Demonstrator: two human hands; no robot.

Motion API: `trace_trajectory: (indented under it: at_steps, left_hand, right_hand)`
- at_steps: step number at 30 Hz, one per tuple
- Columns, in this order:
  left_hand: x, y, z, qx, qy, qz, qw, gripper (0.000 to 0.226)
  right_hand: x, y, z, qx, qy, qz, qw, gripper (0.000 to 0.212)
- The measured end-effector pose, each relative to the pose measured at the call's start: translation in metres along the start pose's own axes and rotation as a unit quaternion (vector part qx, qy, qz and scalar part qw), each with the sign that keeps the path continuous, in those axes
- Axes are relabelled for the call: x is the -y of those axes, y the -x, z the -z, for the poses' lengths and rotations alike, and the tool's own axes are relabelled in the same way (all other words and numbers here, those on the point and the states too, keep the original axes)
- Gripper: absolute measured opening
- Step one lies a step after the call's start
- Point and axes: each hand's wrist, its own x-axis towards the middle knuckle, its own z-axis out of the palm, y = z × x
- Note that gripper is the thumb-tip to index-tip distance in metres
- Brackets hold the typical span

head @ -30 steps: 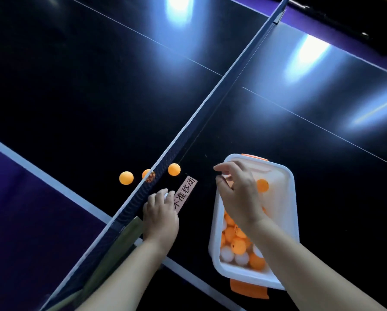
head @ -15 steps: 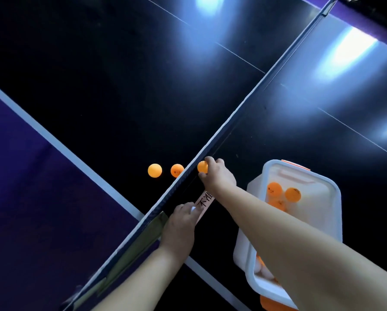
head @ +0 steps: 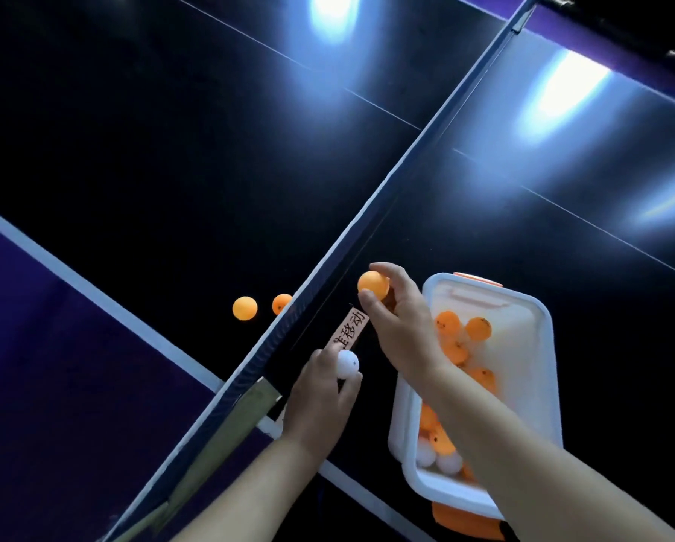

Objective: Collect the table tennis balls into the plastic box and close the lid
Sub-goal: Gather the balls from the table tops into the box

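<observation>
A white plastic box [head: 539, 346] with orange clasps stands open on the dark table, on the right of the net, holding several orange and white balls. My right hand [head: 402, 326] pinches an orange ball [head: 373, 284] just left of the box's far end, raised off the table. My left hand [head: 320, 397] holds a white ball [head: 347, 364] near the net's base. Two orange balls [head: 245, 308] [head: 281, 303] lie on the table on the far side of the net, the second right against the mesh.
The net [head: 367, 213] runs diagonally from the near left to the far right, with its clamp post [head: 226, 436] at the table's edge. A pink paper label with printed characters [head: 347, 330] lies beside the net. An orange lid [head: 465, 520] sticks out under the box's near end.
My right hand picked the orange ball up from beside the net and drew it back toward the box. My left hand lifted with the white ball in its fingers.
</observation>
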Motion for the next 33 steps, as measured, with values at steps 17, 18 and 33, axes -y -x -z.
trace_trajectory:
  at_steps: [17, 18, 33]
  left_hand:
    - [-0.080, -0.021, 0.022, -0.143, 0.005, -0.175, 0.974, 0.047]
    - [-0.079, -0.028, 0.037, -0.161, -0.002, -0.170, 0.972, 0.047]
    - [0.065, -0.102, 0.126, 0.047, -0.244, -0.045, 0.967, 0.047]
  right_hand:
    - [-0.028, 0.057, 0.096, -0.116, -0.030, -0.021, 0.993, 0.021]
    - [-0.024, 0.053, 0.089, -0.112, -0.026, -0.012, 0.993, 0.016]
    - [0.049, -0.009, -0.024, -0.052, 0.080, 0.134, 0.986, 0.016]
